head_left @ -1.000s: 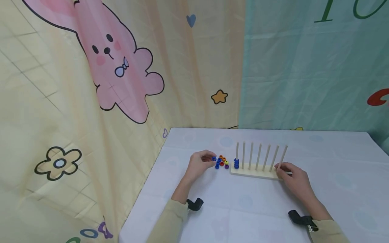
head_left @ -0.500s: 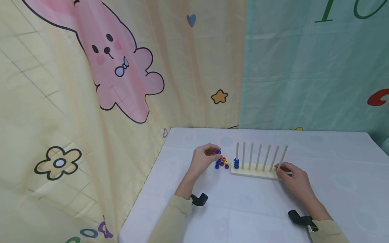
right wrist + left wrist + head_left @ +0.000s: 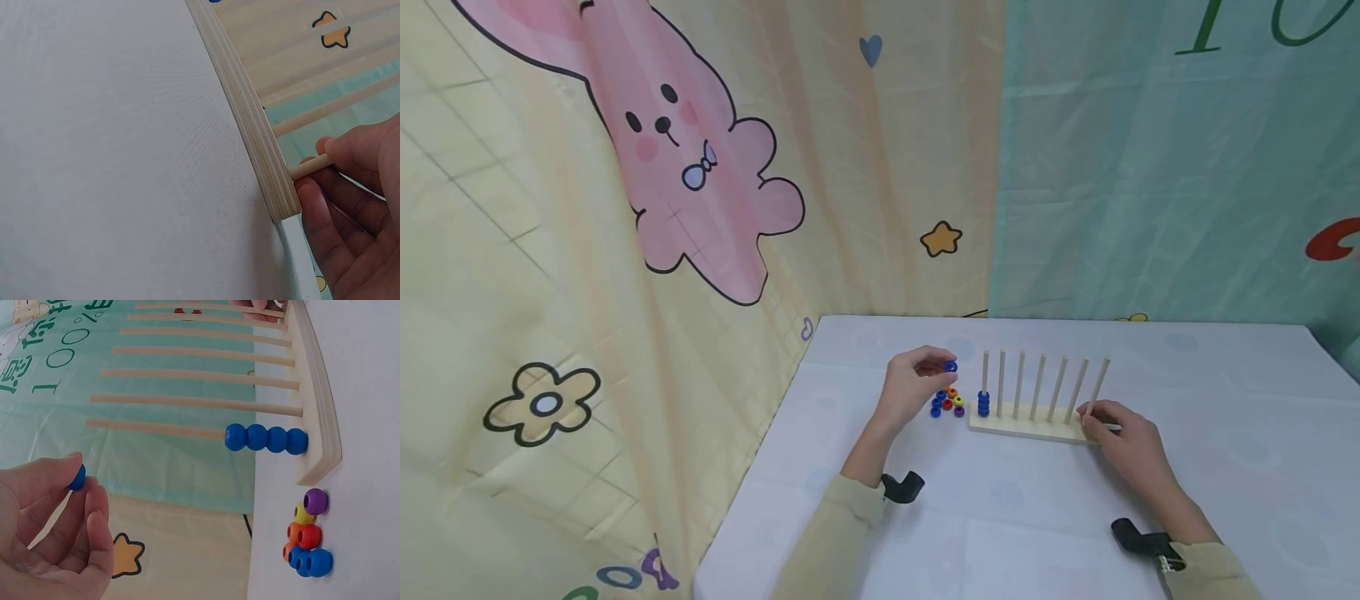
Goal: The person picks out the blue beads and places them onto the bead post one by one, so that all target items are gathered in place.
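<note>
Between thumb and fingertips my left hand [image 3: 913,379] pinches a blue bead [image 3: 951,367], raised above the table and left of the pegs. A pale wooden peg rack [image 3: 1022,427] with several upright rods stands on the table. Its leftmost rod [image 3: 156,429] carries a stack of several blue beads [image 3: 265,438]; the other rods are bare. At the rack's right end, my right hand [image 3: 1123,437] grips the last rod [image 3: 312,166] near its foot, fingers against the base. Loose beads lie just left of the rack, among them a purple bead [image 3: 315,501] and a red bead [image 3: 309,536].
A white cloth covers the table [image 3: 1000,517]. Behind it hangs a teal curtain [image 3: 1150,183], and a cream curtain [image 3: 865,183] with cartoon prints runs along the left side. Each wrist wears a black camera mount [image 3: 902,487].
My left hand has lifted the blue bead up from beside the loose beads and moved it right, toward the leftmost rod. The right hand and the rack have stayed in place.
</note>
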`<state>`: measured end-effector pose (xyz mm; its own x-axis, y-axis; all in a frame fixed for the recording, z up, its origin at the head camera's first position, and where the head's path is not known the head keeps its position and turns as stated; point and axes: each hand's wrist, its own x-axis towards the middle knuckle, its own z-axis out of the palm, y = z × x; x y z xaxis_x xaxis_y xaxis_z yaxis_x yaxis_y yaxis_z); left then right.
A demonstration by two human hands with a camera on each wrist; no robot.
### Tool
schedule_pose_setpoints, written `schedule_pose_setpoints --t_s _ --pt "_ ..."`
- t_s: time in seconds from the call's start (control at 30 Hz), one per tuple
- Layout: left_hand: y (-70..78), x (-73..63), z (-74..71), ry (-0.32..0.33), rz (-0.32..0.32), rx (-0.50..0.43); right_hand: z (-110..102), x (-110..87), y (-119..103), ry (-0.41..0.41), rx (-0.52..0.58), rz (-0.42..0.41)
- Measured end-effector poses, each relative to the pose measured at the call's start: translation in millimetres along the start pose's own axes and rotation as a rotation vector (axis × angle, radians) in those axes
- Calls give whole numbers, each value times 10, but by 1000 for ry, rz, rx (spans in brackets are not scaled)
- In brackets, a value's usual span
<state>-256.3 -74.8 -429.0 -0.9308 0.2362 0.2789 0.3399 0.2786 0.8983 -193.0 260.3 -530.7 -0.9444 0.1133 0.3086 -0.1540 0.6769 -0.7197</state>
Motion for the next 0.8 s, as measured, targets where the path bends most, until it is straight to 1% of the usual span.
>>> schedule_pose_setpoints --t_s 0.27,0.8 --pt "45 47 67 -11 29 -27 5 1 44 -2 2 0" --pt "171 133 200 -9 79 -21 -7 8 33 -15 5 7"
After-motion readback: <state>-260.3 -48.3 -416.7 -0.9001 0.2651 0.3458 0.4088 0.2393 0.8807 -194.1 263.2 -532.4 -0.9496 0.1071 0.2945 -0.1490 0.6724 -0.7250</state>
